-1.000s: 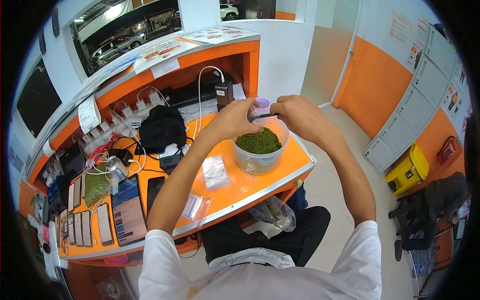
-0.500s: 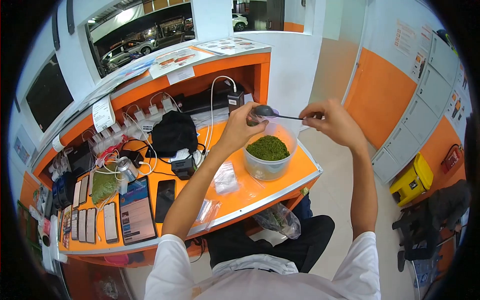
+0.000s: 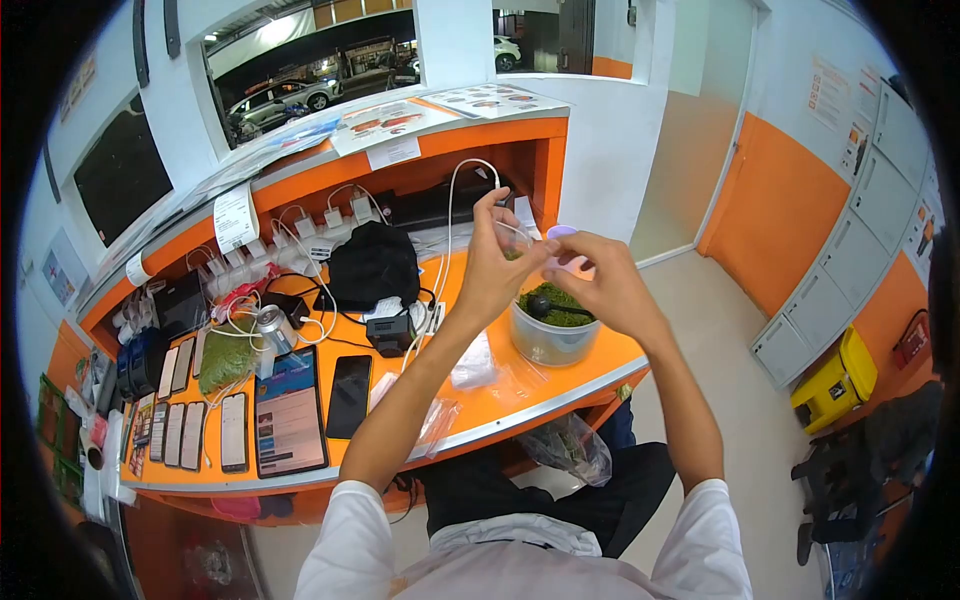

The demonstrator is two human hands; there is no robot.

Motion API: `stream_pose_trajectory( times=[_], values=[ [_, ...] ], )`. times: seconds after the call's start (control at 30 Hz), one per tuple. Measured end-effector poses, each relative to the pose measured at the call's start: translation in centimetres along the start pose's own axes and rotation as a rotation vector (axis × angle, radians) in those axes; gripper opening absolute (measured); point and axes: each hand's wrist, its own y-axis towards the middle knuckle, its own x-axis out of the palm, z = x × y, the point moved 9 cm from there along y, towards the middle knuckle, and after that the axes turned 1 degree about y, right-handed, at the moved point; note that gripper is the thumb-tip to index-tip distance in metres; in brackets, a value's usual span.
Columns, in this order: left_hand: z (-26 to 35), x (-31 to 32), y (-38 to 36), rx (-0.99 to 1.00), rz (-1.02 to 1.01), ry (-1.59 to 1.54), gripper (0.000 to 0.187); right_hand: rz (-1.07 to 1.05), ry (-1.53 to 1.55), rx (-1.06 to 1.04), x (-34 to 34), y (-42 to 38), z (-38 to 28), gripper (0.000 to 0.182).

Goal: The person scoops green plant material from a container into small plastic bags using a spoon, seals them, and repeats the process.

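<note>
Above the table, my left hand [image 3: 492, 262] is closed on a small clear plastic bag [image 3: 514, 238] with some green stuff inside. My right hand [image 3: 606, 282] pinches at the bag's edge, its fingertips meeting those of my left. Just below them stands a clear round tub [image 3: 545, 346] of finely shredded green herb [image 3: 573, 319]. A black spoon [image 3: 539, 304] rests on the herb, its handle partly behind my right hand. Behind my right fingers shows a lilac round object [image 3: 562, 231], partly hidden. Flat clear bags [image 3: 475, 365] lie left of the tub.
Several phones [image 3: 234, 432], a tablet [image 3: 290, 415] and a dark phone [image 3: 349, 397] cover the table's left part. A can [image 3: 275, 329], a bag of green herb [image 3: 228, 362], a black cloth item [image 3: 374, 268] and cables sit behind. A plastic bag [image 3: 566, 447] hangs near my knees.
The spoon has left my right hand and now lies in the tub. My right hand has moved left to the small bag. The whole view has shifted slightly.
</note>
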Motion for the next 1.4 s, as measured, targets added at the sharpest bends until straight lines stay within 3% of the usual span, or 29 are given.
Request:
stream_pose_trajectory(
  times=[0.17, 0.27, 0.33, 0.43, 0.47, 0.6, 0.8, 0.97, 1.17, 1.3, 1.37, 1.4],
  values=[
    [0.4, 2.1, -1.0, 0.083, -0.015, 0.098, 0.071, 0.126, 0.146, 0.142, 1.6, -0.6, 1.4, 0.027],
    [1.1, 2.4, -1.7, 0.035, -0.006, -0.047, 0.07, 0.198, 0.222, 0.187, 0.8, -1.9, 1.2, 0.02],
    [2.0, 2.3, -2.5, -0.034, -0.01, -0.383, 0.046, 0.186, 0.278, 0.241, 0.2, -2.7, 1.3, 0.017],
    [2.6, 2.1, -4.2, -0.162, -0.141, -0.371, 0.031, 0.146, 0.493, 0.279, -0.8, -4.1, 1.8, 0.02],
    [2.4, 1.6, -4.7, -0.128, -0.056, -0.393, 0.022, 0.09, 0.492, 0.277, -1.0, -4.5, 1.6, 0.02],
    [2.2, 1.8, -7.1, -0.199, -0.056, -0.368, 0.019, 0.014, 0.576, 0.316, -0.5, -6.0, 0.5, 0.017],
    [2.8, 2.5, -8.7, -0.23, -0.03, -0.444, 0.02, 0.055, 0.522, 0.299, -0.9, -7.8, -0.1, 0.019],
    [1.9, 2.5, -9.5, -0.294, -0.058, -0.325, 0.012, 0.073, 0.401, 0.226, -1.0, -8.2, -0.7, 0.016],
    [1.4, 3.1, -10.5, -0.22, -0.023, -0.457, 0.006, 0.132, 0.308, 0.156, -0.9, -8.3, -1.9, 0.012],
    [1.4, 2.9, -11.4, -0.204, -0.01, -0.291, 0.007, 0.18, 0.187, 0.086, -0.7, -8.7, -2.9, 0.009],
    [1.4, 2.8, -11.9, -0.329, -0.03, -0.319, 0.009, 0.159, 0.211, 0.09, -0.6, -9.3, -3.0, 0.008],
    [1.5, 2.4, -11.9, -0.247, 0.004, -0.278, 0.01, 0.156, 0.201, 0.119, -0.5, -9.7, -2.7, 0.007]
  ],
)
